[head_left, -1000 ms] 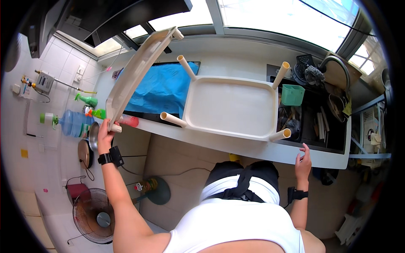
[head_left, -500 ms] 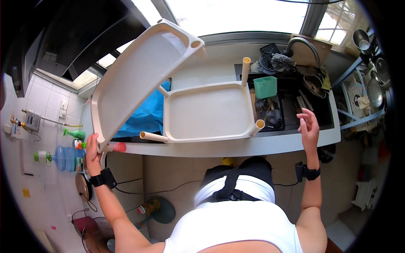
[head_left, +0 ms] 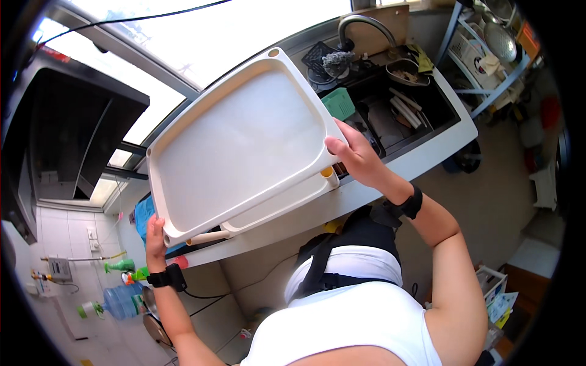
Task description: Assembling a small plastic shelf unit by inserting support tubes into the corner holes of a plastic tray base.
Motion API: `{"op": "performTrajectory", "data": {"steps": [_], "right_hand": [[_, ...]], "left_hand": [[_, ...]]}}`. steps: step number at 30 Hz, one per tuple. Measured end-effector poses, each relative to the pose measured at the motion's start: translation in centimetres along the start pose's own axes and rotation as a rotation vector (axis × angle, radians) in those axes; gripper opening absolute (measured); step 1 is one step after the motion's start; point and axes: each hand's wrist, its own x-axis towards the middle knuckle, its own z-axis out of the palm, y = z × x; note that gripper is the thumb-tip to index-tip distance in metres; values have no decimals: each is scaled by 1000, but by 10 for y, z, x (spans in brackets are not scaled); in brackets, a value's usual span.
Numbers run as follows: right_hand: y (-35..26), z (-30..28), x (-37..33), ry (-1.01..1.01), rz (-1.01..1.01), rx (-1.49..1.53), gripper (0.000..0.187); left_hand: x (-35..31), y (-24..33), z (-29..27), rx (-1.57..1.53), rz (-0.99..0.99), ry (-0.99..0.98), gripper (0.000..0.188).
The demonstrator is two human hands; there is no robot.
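Note:
A large cream plastic shelf tier point(head_left: 238, 146) with a raised rim and corner holes is held up over the counter, tilted. My left hand point(head_left: 156, 241) grips its near left corner. At its right corner, my right hand point(head_left: 357, 155) is closed round the rim, thumb on top. Beneath lies a second shelf tier point(head_left: 284, 204), mostly covered by the first. A tube-like post point(head_left: 207, 238) sticks out at its left corner, and a hollow post point(head_left: 329, 176) stands at its right corner near my right hand. Its far posts are hidden.
Right of the tiers is a dark sink point(head_left: 390, 116) with a curved faucet point(head_left: 369, 21), a green plastic basket point(head_left: 339, 104) and a strainer of scraps point(head_left: 406, 72). Blue cloth point(head_left: 144, 219) lies at the counter's left. A water jug point(head_left: 122, 302) and spray bottle point(head_left: 119, 266) stand beyond my left hand.
The held shelf tier has swung down from a steep tilt and moved right over the lower one. My right hand, free before, has taken hold of its right corner. The view has turned.

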Motion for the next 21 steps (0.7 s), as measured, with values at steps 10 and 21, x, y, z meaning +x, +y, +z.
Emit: {"op": "performTrajectory", "data": {"steps": [10,21], "right_hand": [[2,13,-11,-13,1,-370,63],[39,11,-4,91,-99,-347,67]], "left_hand": [[20,-33,20,115,-84,-19,31],[6,-23,19,148,-275,285,46]]}}
